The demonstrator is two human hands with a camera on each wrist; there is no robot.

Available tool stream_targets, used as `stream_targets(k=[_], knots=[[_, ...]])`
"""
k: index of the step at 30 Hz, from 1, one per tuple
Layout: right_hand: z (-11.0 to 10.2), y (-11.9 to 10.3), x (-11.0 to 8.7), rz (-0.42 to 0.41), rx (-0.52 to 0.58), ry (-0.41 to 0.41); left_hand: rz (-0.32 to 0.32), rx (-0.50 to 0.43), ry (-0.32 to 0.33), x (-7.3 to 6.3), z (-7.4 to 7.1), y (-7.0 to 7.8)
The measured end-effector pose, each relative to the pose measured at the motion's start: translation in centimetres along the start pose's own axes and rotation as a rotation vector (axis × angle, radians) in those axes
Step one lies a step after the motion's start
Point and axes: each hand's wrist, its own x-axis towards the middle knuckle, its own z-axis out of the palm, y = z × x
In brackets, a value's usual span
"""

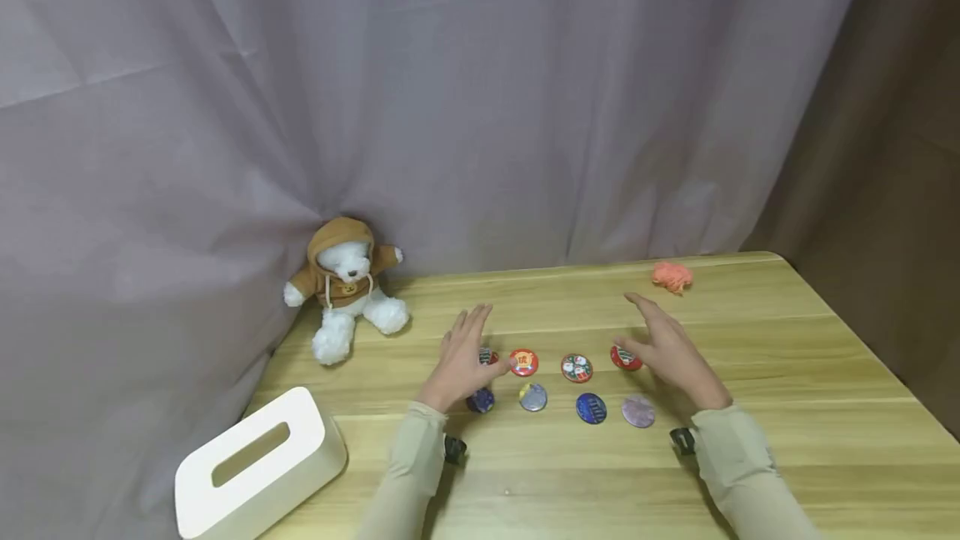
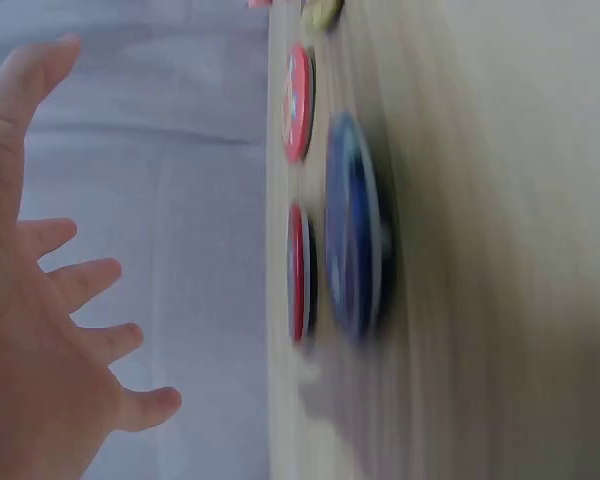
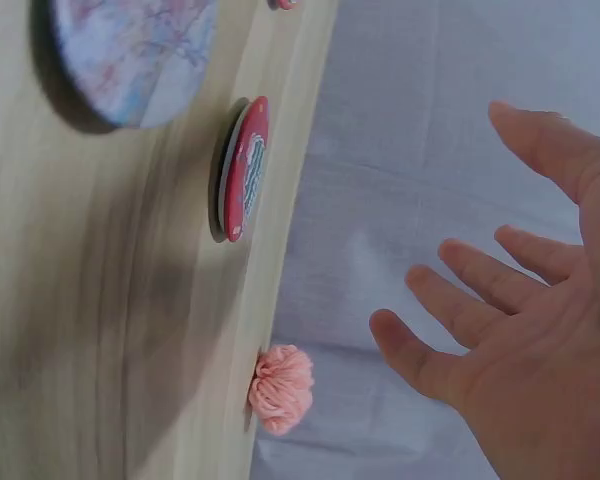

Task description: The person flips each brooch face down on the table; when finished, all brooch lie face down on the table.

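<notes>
- Furthest left, a white box (image 1: 272,472) with a long slot in its top sits at a slant on the desk (image 1: 825,423).
- Next, behind it, a white plush bear (image 1: 347,288) in a brown hood sits near the grey curtain (image 1: 480,123).
- My left grip (image 1: 463,363) is released, fingers spread and holding nothing; the left wrist view shows it raised apart from the badges.
- Partly hidden by that grip, a red-rimmed badge (image 1: 490,358) lies in the far row, with a dark blue badge (image 1: 481,401) in the near row.
- Just beyond my left thumb lies a red badge with an orange picture (image 1: 523,362), and nearer me a grey badge (image 1: 534,397) with a touch of yellow.
- Then comes a Santa badge (image 1: 577,368) in the far row, with a bright blue badge (image 1: 591,408) in the near one.
- The last pair is a red badge with a green-and-white picture (image 1: 622,359) and, nearer me, a pale purple badge (image 1: 638,412).
- My right grip (image 1: 673,359) is released too, fingers spread beside that pair, raised over the wood and carrying nothing.
- Beyond its fingertips, near the desk's back edge, lies a crumpled pink bundle (image 1: 672,277).
</notes>
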Motion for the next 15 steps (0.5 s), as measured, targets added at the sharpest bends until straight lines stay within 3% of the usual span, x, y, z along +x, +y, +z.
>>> stream_targets(k=[7,15], knots=[[-0.2,0.3,0.0,0.025,0.034,0.058,0.039,-0.134,0.010,1.2,1.6,1.8],[-0.9,0.7,-0.2,0.042,0.040,0.082,0.067,-0.185,-0.030,2.9,3.5,4.3]])
